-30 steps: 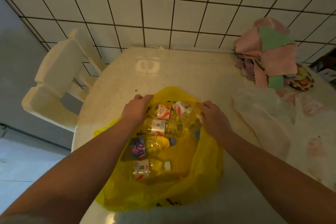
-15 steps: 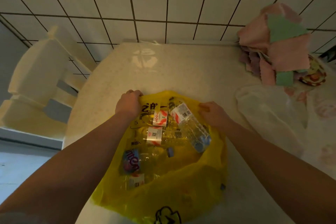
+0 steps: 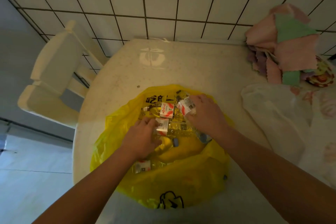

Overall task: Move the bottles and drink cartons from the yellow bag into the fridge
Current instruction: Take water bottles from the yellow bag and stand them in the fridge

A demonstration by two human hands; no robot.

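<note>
A yellow plastic bag [image 3: 183, 182] lies open on the pale table [image 3: 181, 67], with several clear water bottles with red-and-white labels inside. My right hand [image 3: 205, 114] grips the upper bottle [image 3: 185, 106] lying slantwise at the bag's far right. My left hand [image 3: 141, 139] reaches into the bag's middle and closes on a second bottle [image 3: 163, 126]. Another bottle [image 3: 164, 111] lies at the far side and one [image 3: 143, 166] shows near my left wrist. The fridge is out of view.
A cream plastic chair [image 3: 54, 78] stands at the table's left edge. A heap of pink and green cloths [image 3: 285, 47] sits at the back right. A whitish plastic bag [image 3: 276, 114] lies to the right. The tiled wall runs behind the table.
Both hands left the bag's rim and went inside. The right hand now grips the slanted bottle; the left hand moved down onto the middle bottle.
</note>
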